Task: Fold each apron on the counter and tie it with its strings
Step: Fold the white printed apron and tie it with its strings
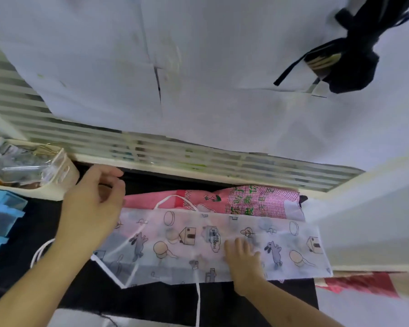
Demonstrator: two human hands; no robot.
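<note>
Item: translucent white apron printed with houses, grey rabbits and round figures (198, 241), folded into a long horizontal band, lying on the black surface (151, 300) at centre frame. Right hand (242, 258): laid palm-down on the band at about 5 o'clock of centre, fingers (236, 244) straight and spread flat on the fabric, pressing it, nothing gripped; the cloth runs out from under them toward 3 and 9 o'clock. Left hand (92, 208): at 9 o'clock of the band, over its left end, fingers loosely curled with thumb and forefinger near each other; whether they pinch a string cannot be told. White apron strings: one loop (172, 199) arching off the band's top edge at 12 o'clock, one length (198, 303) trailing from the lower edge toward 6 o'clock, one loop (40, 253) lying on the surface beside the left forearm at 8 o'clock. Second item: pink and red checked apron with green print (253, 201), bunched just behind the white band at 1 o'clock, partly overlapped by it. Accessory items: cream tray of clear bags and gold clips (57, 175) at 10 o'clock; light blue plastic box (3, 220) at 9 o'clock, frame edge; black fabric bundle with straps (354, 55) at 1 o'clock, far top, on a white wall.
</note>
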